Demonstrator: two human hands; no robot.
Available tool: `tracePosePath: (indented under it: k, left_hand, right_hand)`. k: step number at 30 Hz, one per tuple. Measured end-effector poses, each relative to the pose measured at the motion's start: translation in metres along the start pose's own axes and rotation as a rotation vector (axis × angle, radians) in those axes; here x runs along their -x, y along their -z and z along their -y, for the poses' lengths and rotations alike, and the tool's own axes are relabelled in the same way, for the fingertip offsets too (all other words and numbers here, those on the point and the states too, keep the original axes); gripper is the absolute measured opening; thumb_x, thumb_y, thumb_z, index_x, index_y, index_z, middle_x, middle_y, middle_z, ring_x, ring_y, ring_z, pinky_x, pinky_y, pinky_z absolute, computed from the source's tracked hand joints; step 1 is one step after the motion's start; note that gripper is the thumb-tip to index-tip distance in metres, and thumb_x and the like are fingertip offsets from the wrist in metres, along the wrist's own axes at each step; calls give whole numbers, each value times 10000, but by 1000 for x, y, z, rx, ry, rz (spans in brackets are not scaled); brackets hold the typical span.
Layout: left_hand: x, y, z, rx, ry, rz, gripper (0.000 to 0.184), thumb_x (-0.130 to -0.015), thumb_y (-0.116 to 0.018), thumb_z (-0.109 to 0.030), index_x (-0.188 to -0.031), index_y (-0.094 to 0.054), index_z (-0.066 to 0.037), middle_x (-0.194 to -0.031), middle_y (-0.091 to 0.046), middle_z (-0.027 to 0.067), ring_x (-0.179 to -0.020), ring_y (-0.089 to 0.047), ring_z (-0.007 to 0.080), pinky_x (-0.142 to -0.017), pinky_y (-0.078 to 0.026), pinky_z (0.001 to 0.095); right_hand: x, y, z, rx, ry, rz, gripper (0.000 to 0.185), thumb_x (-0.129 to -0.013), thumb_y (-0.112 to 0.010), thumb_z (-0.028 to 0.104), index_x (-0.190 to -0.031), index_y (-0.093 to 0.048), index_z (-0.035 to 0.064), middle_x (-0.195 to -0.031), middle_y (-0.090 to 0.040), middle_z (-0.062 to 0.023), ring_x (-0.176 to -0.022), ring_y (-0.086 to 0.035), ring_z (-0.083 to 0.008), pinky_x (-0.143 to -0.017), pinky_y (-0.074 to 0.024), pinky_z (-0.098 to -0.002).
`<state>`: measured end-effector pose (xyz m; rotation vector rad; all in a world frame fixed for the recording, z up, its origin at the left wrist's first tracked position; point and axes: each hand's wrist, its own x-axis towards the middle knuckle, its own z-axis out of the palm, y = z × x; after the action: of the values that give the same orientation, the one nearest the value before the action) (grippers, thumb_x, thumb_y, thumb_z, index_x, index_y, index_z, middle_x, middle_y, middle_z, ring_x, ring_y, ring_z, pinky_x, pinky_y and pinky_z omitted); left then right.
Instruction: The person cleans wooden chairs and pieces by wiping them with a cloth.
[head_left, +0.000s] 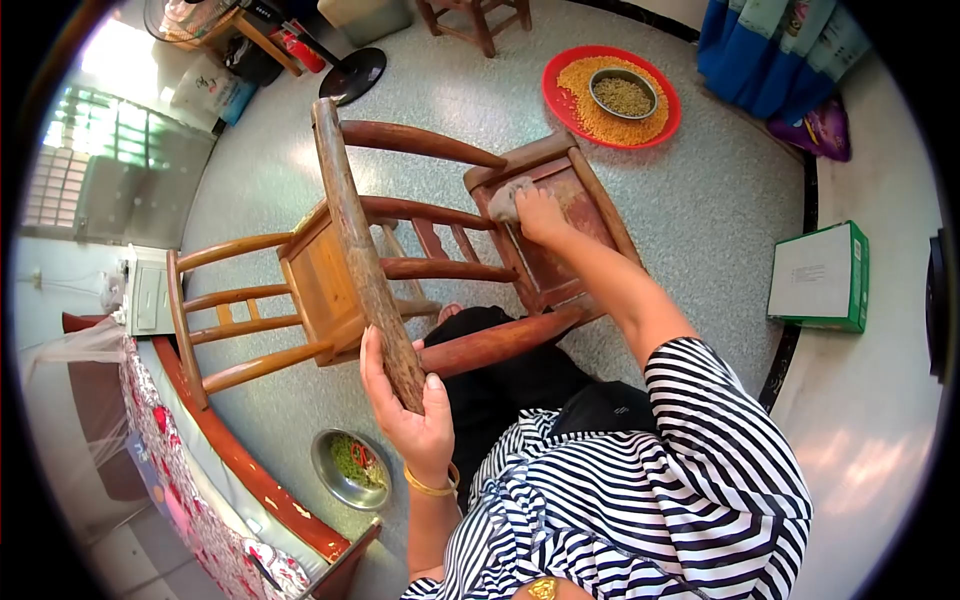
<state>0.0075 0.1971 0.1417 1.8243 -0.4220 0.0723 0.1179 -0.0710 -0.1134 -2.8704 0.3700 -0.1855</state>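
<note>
A worn wooden chair (445, 268) with reddish-brown rails stands right in front of me. My left hand (412, 415) grips the near end of its top back rail, thumb on one side and fingers on the other. Out over the seat (590, 205), my right hand (541, 214) presses a greyish cloth (510, 200) onto the seat's left part. The fingers of that hand are closed on the cloth. The seat's paint looks patchy and rubbed. Just left of this chair is a second, lighter wooden chair (325, 270).
A red tray (553, 100) of orange-yellow grains, with a metal bowl (597, 95) in it, lies on the floor ahead. A steel bowl (325, 465) with green contents sits near the bed frame (225, 430). A green-and-white box (815, 275) is at right, a fan base (352, 75) ahead left.
</note>
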Motion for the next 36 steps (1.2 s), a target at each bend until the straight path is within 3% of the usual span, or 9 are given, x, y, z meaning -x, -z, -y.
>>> tracePosePath:
  k: [4,7,11,13,16,19,21,26,36]
  left_hand:
    - [0,1,2,-18,0,13,637,-768,-466,22,-1372,-263,17,-1323,-384,113,-1078,-506,207,-962,-374,325]
    - [-1,2,1,-14,8,21,636,-766,-474,12,-1368,-270,20,-1313,-391,112,-1072,-509,206,-958,-375,327]
    - [0,2,0,-20,6,13,597,-783,-504,-25,-1343,-306,30,-1371,-290,177,-1053,-530,261,-924,-414,352]
    - [0,3,-4,-75,-6,28,580,-798,-506,-53,-1339,-314,31,-1382,-272,188,-1060,-527,270,-921,-417,359]
    - [0,3,-6,-109,0,25,561,-808,-507,-77,-1327,-328,37,-1386,-262,209,-1064,-531,286,-910,-431,368]
    - [-1,1,-8,-134,-7,24,553,-808,-506,-81,-1320,-338,40,-1385,-261,220,-1059,-535,293,-900,-441,371]
    - [0,0,-8,-144,-8,30,549,-808,-506,-84,-1317,-344,40,-1384,-263,225,-1056,-538,297,-895,-446,371]
    - [-1,-4,-8,-137,17,0,588,-787,-499,-72,-1337,-321,40,-1385,-294,162,-1059,-525,250,-960,-377,362]
    - [-4,-5,-5,-137,-24,-4,548,-774,-483,-18,-1307,-368,32,-1375,-290,197,-1053,-533,282,-914,-428,361]
  right_hand:
    - [11,15,-16,-48,80,219,479,-671,-583,111,-1138,-512,35,-964,-576,-190,-898,-565,-344,-791,-456,-430]
    - [12,43,-35,-466,21,495,406,-659,-614,214,-1044,-590,89,-1004,-612,-165,-1005,-556,-322,-819,-451,-402]
    - [-3,66,-71,-756,-151,-14,371,-634,-632,267,-961,-643,93,-985,-626,-175,-987,-569,-323,-843,-445,-389]
    - [-28,86,-92,-610,-404,-87,430,-650,-606,269,-1043,-612,92,-1025,-610,-183,-1059,-527,-336,-898,-414,-391]
    - [-60,35,-129,-435,-462,-132,498,-680,-573,263,-1149,-547,98,-1155,-539,-187,-1141,-464,-337,-953,-373,-416]
    - [-78,9,-110,-176,-494,-152,545,-701,-547,260,-1221,-485,111,-1261,-449,-170,-1172,-429,-346,-982,-342,-450]
    - [-86,8,-88,-242,-529,-54,518,-721,-541,236,-1226,-488,133,-1279,-425,-169,-1195,-394,-339,-999,-318,-449]
    - [-81,4,-53,-116,-183,-131,518,-716,-529,120,-1232,-493,139,-1252,-450,-182,-1153,-415,-350,-973,-347,-438]
    - [-30,-4,-28,-182,-29,-49,485,-731,-530,63,-1198,-532,195,-1281,-430,-123,-1162,-397,-330,-930,-370,-451]
